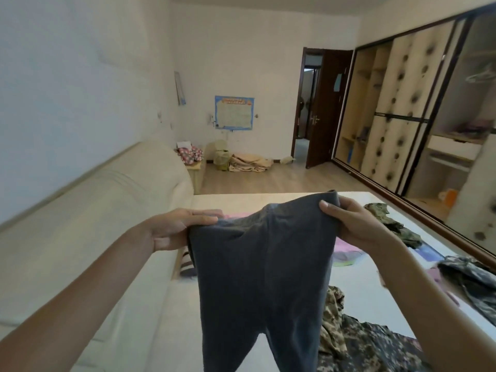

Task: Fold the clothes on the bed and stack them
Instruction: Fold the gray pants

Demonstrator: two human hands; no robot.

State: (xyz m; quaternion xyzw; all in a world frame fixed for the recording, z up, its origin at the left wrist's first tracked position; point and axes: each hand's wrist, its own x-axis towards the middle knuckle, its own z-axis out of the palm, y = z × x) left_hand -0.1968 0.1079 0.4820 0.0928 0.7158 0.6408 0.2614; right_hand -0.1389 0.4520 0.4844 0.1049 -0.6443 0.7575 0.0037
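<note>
A pair of dark grey trousers [263, 269] hangs in the air in front of me, waistband up, both legs dangling over the bed [268, 201]. My left hand [177, 226] pinches the left corner of the waistband. My right hand [351, 224] grips the right corner, held a little higher. Camouflage clothes lie unfolded on the bed: one heap [357, 342] at the lower right under the trouser legs, another [394, 224] behind my right hand, a third [472, 280] at the right edge.
A cream padded headboard [112, 200] runs along the bed's left side. A striped pillow [186, 264] peeks out beside the trousers. To the right stands a wardrobe with sliding doors [397, 116]. Wooden floor, a blanket pile [249, 162] and an open door [324, 108] lie beyond.
</note>
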